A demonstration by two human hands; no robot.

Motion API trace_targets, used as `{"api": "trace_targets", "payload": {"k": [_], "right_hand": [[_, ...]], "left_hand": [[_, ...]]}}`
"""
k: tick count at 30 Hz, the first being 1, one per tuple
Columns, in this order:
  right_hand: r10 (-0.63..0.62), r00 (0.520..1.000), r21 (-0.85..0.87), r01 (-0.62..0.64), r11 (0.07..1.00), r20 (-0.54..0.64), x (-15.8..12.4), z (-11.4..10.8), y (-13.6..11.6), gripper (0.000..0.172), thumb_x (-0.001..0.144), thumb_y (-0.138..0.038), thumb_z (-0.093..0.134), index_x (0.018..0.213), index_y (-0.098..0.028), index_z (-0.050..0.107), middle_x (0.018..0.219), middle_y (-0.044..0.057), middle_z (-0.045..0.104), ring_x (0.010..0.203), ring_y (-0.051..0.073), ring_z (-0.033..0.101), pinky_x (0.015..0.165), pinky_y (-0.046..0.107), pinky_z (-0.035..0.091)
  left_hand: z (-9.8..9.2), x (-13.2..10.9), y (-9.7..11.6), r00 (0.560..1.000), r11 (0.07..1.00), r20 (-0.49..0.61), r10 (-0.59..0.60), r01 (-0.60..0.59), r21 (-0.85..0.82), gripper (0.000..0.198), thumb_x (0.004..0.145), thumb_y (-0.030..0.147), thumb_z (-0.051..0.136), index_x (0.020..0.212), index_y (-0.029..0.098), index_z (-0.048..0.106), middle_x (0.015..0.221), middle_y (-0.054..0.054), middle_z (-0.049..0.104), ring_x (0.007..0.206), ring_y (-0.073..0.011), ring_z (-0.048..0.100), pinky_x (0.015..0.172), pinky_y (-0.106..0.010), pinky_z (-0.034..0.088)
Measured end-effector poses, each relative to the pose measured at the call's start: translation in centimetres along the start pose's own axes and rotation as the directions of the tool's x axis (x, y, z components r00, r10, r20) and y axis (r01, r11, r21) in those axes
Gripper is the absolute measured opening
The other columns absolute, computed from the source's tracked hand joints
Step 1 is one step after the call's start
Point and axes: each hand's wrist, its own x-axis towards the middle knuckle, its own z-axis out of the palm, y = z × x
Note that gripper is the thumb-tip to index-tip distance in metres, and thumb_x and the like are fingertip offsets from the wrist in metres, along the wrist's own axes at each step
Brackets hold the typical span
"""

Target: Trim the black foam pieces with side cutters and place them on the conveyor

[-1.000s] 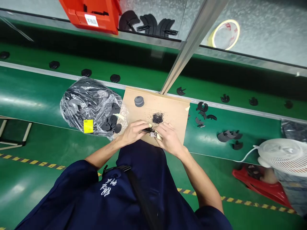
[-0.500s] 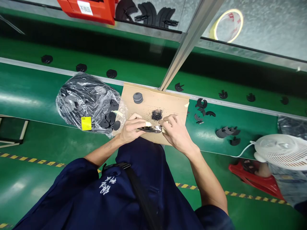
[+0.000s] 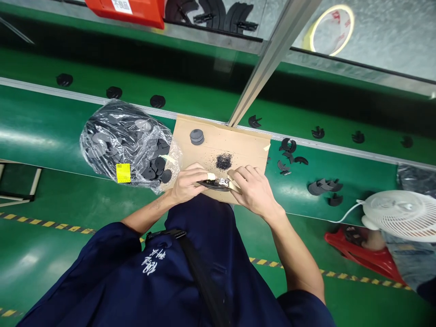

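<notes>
A flat black part (image 3: 208, 185) is gripped in the left hand (image 3: 185, 184) at the centre of the frame. It is held just over the near edge of a cardboard sheet (image 3: 247, 147) that is laid on the green bench (image 3: 51, 136). A small metal tool (image 3: 223, 182) is pinched in the right hand (image 3: 255, 190) and set against the right end of the part. Whether it is a blade or a scraper cannot be told.

From the pile of black shavings (image 3: 224, 161) just beyond the hands, the step is judged to be the trimming of the part's edge. It is probably done best if the part is clamped close to the worked edge, so that it cannot flex. Short, light strokes are called for, led away from the left fingertips. The work is best held over the cardboard, so that the shavings are caught beside the pile.

Both forearms are brought in from the lower frame and converge at the sheet's near edge. The left hand is curled around the part, with the thumb on top and a pale wrap seen on one fingertip. The right hand is closed on the tool, with the fingers bent and the knuckles turned upward.

A clear bag of black parts (image 3: 126, 145) is seen just left of the sheet. Stacked grey discs (image 3: 196, 136) are seen at the sheet's upper left, and loose black parts (image 3: 323, 187) are scattered to the right.
</notes>
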Motion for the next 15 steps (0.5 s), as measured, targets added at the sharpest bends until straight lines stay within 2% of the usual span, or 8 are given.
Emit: {"api": "trace_targets", "payload": {"k": [5,10,15], "right_hand": [[-0.008,1.000,-0.040,0.009,0.999,0.006,-0.01,-0.39,-0.34,0.030,0.101,-0.027,0.048,0.124,-0.017,0.064,0.095,0.011,0.066,0.088,0.027,0.051,0.073,0.038,0.037],[-0.002,1.000,-0.049,0.003,0.999,0.027,-0.11,-0.73,-0.58,0.029,0.101,-0.028,0.050,0.125,-0.018,0.064,0.089,0.010,0.067,0.088,0.026,0.052,0.072,0.037,0.040],[-0.023,1.000,-0.011,0.023,1.000,-0.012,-0.45,0.09,-0.45,0.029,0.104,-0.027,0.044,0.115,-0.017,0.069,0.081,0.008,0.067,0.076,0.022,0.054,0.066,0.034,0.038]], "left_hand": [[-0.13,0.20,0.01,1.000,0.999,-0.031,0.004,-0.005,-0.039,0.020,0.087,0.022,0.079,0.106,0.021,0.078,0.086,-0.006,0.080,0.078,-0.0162,0.067,0.071,-0.030,0.055],[-0.30,0.24,-0.01,0.999,0.999,-0.014,0.052,-0.052,-0.003,0.012,0.089,0.021,0.077,0.101,0.021,0.079,0.083,-0.006,0.080,0.078,-0.0167,0.069,0.065,-0.029,0.056],[-0.34,0.05,0.07,0.996,0.996,0.011,0.084,-0.084,0.004,0.012,0.092,0.022,0.074,0.103,0.020,0.078,0.082,-0.007,0.079,0.078,-0.0166,0.069,0.065,-0.029,0.056]]}}
